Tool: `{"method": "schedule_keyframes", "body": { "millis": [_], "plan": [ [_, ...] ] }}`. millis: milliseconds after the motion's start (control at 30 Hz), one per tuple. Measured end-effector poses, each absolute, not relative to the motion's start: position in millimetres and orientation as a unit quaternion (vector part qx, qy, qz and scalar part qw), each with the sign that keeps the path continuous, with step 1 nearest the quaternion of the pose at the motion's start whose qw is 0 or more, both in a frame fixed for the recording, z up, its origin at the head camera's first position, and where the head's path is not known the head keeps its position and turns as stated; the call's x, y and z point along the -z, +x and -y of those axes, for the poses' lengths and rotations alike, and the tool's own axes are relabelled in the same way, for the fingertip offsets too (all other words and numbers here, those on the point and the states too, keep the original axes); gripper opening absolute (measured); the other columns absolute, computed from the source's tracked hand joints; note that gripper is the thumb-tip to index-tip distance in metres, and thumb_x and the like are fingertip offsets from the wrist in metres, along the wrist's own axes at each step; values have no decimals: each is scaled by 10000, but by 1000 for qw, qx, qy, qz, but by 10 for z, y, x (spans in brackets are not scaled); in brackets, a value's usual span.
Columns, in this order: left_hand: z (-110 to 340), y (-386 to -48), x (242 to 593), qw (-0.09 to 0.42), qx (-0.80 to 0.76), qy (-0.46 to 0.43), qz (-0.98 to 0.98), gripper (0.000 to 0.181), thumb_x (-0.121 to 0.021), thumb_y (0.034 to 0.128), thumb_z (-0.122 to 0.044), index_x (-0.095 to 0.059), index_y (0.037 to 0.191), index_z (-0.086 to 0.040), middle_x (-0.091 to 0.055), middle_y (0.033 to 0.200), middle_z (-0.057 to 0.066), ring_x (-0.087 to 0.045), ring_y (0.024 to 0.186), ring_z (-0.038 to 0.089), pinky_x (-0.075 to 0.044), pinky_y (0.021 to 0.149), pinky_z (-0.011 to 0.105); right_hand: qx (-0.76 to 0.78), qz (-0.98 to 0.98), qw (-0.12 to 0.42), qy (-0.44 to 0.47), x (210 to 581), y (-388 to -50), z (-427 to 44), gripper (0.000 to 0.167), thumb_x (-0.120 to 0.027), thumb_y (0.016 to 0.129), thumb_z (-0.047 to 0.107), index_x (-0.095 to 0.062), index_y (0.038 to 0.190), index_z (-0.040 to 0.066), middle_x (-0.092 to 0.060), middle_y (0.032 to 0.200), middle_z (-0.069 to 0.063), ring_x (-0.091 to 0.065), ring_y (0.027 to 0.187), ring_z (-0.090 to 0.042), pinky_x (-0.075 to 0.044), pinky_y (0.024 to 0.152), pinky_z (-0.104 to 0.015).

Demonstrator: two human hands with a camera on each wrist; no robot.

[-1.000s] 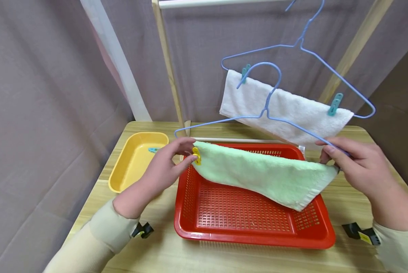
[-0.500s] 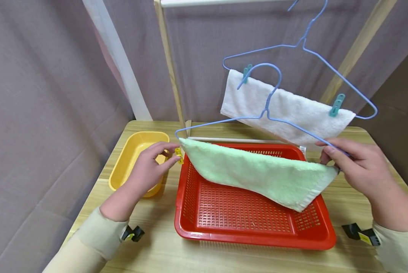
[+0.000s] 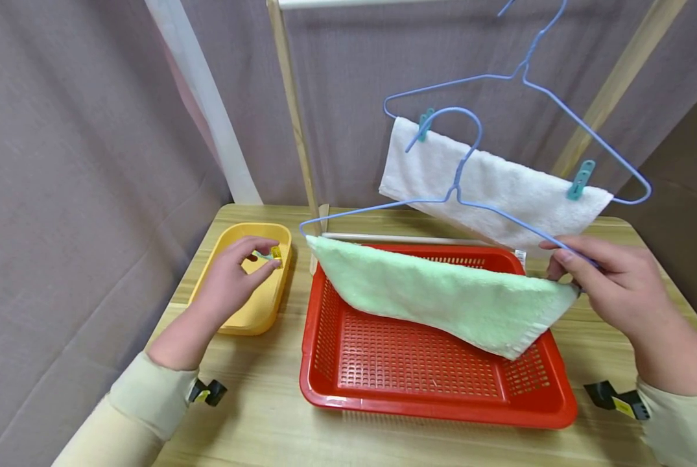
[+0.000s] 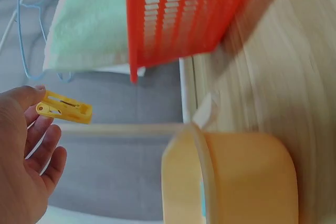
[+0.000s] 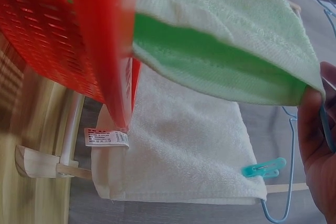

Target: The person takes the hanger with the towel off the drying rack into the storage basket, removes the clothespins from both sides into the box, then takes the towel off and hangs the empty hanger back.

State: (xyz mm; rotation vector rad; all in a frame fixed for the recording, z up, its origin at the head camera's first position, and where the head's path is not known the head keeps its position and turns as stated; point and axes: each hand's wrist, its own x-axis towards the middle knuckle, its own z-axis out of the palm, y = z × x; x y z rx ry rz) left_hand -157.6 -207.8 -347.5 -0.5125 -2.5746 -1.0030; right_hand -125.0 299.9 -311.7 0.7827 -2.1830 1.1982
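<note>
My left hand (image 3: 225, 279) pinches a yellow clothespin (image 3: 276, 254) between thumb and fingertips, above the yellow basin (image 3: 255, 324). The same clothespin (image 4: 64, 107) shows in the left wrist view, gripping nothing. My right hand (image 3: 622, 279) pinches the right end of a blue wire hanger (image 3: 371, 209) together with a corner of the light green towel (image 3: 436, 285). Folded over the hanger's lower bar, the towel hangs over the red basket (image 3: 418, 415). In the right wrist view the towel's fold gapes at its side, and the thumb is near its upper corner.
Behind, a white towel (image 3: 488, 178) hangs on another blue hanger (image 3: 581, 126), held by two teal clothespins (image 3: 581, 180). A teal clothespin (image 4: 203, 199) lies in the basin. A wooden rack post (image 3: 294, 123) stands at the back of the table (image 3: 255, 402).
My left hand has drawn the yellow clothespin off the green towel's left end and carried it left, over the basin. The right hand, hanger and towel stay nearly in place.
</note>
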Motion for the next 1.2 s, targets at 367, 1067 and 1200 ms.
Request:
{"method": "schedule_keyframes", "body": {
  "millis": [367, 1067, 1200],
  "plan": [
    [2305, -1757, 3520, 142, 233, -185, 944, 299, -726, 909, -165, -684, 1186, -61, -664, 1144, 106, -582, 1100, 294, -443, 977, 465, -439, 809, 257, 294, 3130, -1238, -2992, 240, -556, 839, -229, -708, 967, -94, -645, 722, 36, -530, 660, -28, -415, 591, -122],
    [2333, -2090, 3687, 111, 27, -302, 946, 237, -743, 835, -71, -713, 1065, -18, -672, 995, 114, -596, 910, 323, -492, 841, 440, -417, 818, 266, 294, 3130, -1226, -3020, 205, -585, 859, -178, -720, 959, -63, -644, 732, 47, -526, 673, -6, -411, 606, -113],
    [2347, -2137, 3750, 86, 10, -298, 951, 242, -746, 834, -68, -714, 1068, -15, -670, 995, 118, -603, 891, 321, -510, 818, 441, -409, 824, 265, 289, 3144, -1225, -3025, 203, -598, 858, -167, -725, 964, -48, -646, 739, 58, -528, 682, 2, -408, 607, -114]
  ]
}}
